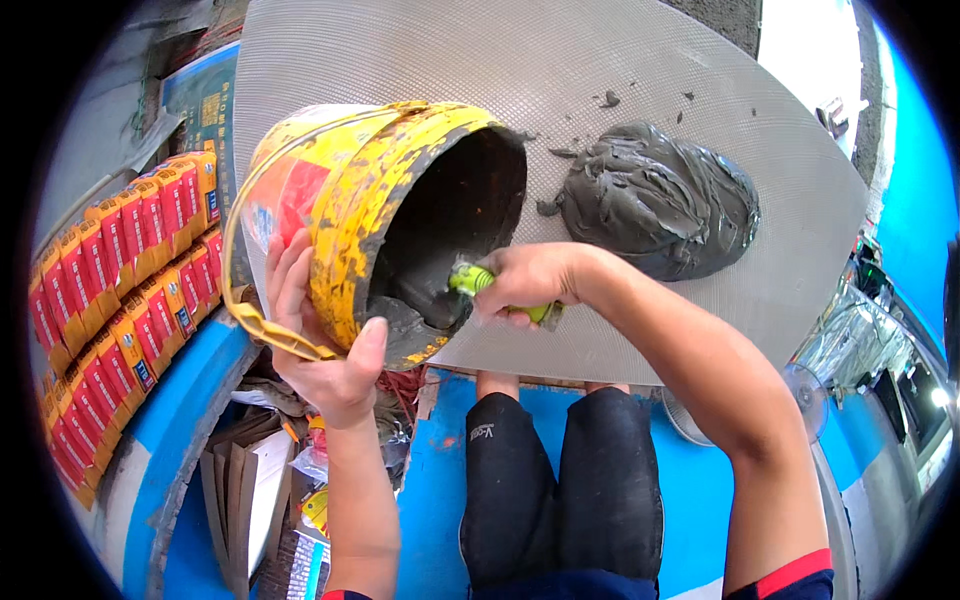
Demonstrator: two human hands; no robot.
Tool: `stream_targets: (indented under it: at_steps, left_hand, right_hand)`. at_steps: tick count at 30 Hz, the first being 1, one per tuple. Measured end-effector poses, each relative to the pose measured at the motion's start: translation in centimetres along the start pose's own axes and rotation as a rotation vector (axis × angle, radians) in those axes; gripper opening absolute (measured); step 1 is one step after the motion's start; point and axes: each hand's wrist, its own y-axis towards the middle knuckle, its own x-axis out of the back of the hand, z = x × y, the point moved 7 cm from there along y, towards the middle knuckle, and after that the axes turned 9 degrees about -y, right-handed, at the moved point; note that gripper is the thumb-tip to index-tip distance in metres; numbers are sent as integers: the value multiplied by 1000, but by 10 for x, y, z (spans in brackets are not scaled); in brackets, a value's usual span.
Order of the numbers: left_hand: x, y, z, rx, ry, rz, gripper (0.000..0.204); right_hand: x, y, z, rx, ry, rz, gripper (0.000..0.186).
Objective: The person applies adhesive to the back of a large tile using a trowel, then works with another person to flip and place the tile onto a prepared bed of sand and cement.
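A yellow plastic bucket [345, 215], smeared with grey, lies tipped on its side with its mouth toward the right. My left hand [335, 365] grips it from below, fingers spread along its outer wall and thumb near the rim. In my right hand [535, 278] is a tool with a lime-green handle [472, 279], reaching into the bucket's mouth. Its working end is blurred against the grey paste [405, 325] inside, so its kind is unclear. To the right, a heap of wet dark-grey mortar [660, 205] sits on a grey textured board [470, 50].
Small mortar crumbs [610, 100] lie beyond the heap. Stacked red and orange packets [130, 240] stand at the left by a blue ledge [190, 420]. Cardboard [235, 500] and loose wrappings lie below my left arm. A round clear-rimmed object [803, 400] stands beyond my right elbow.
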Motion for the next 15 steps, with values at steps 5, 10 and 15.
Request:
stream_targets:
  at_steps: [5,10,15]
  left_hand:
    - [9,-7,4,13,64,25,75]
    - [5,-8,5,59,6,12,74]
    - [22,13,7,123,-145,-62,75]
  right_hand:
    - [-32,-2,-8,169,299,226,13]
    - [-22,-39,-8,375,74,70,18]
    - [4,-113,-34,530,-366,-442,28]
